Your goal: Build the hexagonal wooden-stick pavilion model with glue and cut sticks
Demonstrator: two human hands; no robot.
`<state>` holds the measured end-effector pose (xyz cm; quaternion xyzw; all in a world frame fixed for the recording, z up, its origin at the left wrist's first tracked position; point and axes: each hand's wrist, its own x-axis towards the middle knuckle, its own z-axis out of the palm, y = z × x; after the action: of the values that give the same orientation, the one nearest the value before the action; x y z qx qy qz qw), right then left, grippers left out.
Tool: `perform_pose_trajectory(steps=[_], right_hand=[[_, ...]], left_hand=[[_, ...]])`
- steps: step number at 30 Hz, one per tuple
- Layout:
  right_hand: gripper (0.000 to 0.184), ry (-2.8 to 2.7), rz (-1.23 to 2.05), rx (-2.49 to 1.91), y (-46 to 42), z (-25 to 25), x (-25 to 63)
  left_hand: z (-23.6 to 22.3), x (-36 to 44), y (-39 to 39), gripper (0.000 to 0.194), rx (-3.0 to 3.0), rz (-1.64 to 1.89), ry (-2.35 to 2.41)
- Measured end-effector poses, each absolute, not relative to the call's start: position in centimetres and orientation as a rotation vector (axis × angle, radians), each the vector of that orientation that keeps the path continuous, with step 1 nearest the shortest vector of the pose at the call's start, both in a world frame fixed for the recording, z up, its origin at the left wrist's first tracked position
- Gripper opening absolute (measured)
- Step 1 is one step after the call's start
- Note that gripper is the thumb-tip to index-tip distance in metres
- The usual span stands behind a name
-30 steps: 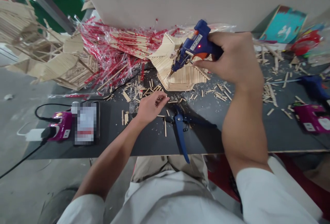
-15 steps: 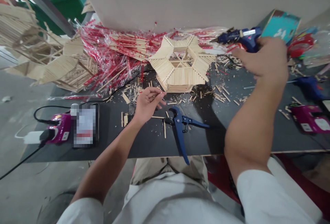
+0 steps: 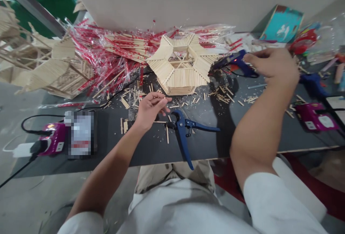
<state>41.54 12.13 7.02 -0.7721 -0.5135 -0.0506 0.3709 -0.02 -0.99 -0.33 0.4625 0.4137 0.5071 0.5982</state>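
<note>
My left hand (image 3: 151, 110) is closed in a pinch in front of the wooden stick model (image 3: 181, 79); whatever lies between thumb and forefinger is too small to make out. Thin pale sticks form the model's star-shaped roof with an open middle. To its right, a blue glue gun (image 3: 237, 61) rests low on the table, nozzle toward the model. My right hand (image 3: 277, 63) is at the gun's rear end, fingers loosened and no longer round its handle. Near my left hand lies a blue pipe cutter (image 3: 183, 133), among short cut sticks (image 3: 167, 133).
Red-and-clear wrapped chopsticks (image 3: 121, 47) are heaped at the back left. More stick models (image 3: 58, 69) stand far left. A phone (image 3: 81, 135) and purple power block (image 3: 55, 139) are at left. Another purple block (image 3: 315, 117) and a turquoise box (image 3: 283, 24) are at right.
My right hand has brought the glue gun down to the table beside the model and loosened from its handle. My left hand keeps its pinch. The camera view has shifted slightly.
</note>
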Motion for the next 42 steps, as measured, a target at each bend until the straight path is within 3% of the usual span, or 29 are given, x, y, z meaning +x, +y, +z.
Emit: perform_pose_trajectory(steps=[2, 4, 7, 12, 17, 27, 37, 42], right_hand=[[0.036, -1.291, -0.104, -1.874, 12.1, 7.9, 41.2], [0.025, -1.346, -0.013, -1.415, 11.3, 9.5, 39.8], [0.023, -1.539, 0.262, -0.854, 8.6, 12.5, 35.5], [0.012, -1.905, 0.422, -0.741, 3.8, 15.8, 25.9], [0.008, -2.435, 0.589, -0.541, 2.6, 15.0, 20.1], [0.007, -2.343, 0.823, -0.683, 2.5, 12.4, 17.3], [0.005, -2.046, 0.976, -0.851, -0.5, 9.3, 18.4], [0.007, -2.03, 0.843, -0.948, -0.5, 7.9, 19.2]], left_hand=[[0.3, -0.1, -1.1, 0.039, 0.957, 1.146, 0.883], [0.8, -0.1, -1.2, 0.039, 0.879, 1.12, 0.819], [1.3, 0.0, -1.7, 0.035, 0.84, 1.079, 0.733], [2.0, 0.1, -2.2, 0.031, 0.76, 1.083, 0.639], [2.1, -0.4, -1.9, 0.036, 0.757, 1.125, 0.569], [1.5, -1.1, -1.1, 0.06, 0.955, 1.263, 0.824], [0.8, -1.9, -1.0, 0.046, 1.218, 1.264, 0.729], [1.1, -1.6, -1.2, 0.036, 1.36, 1.238, 0.773]])
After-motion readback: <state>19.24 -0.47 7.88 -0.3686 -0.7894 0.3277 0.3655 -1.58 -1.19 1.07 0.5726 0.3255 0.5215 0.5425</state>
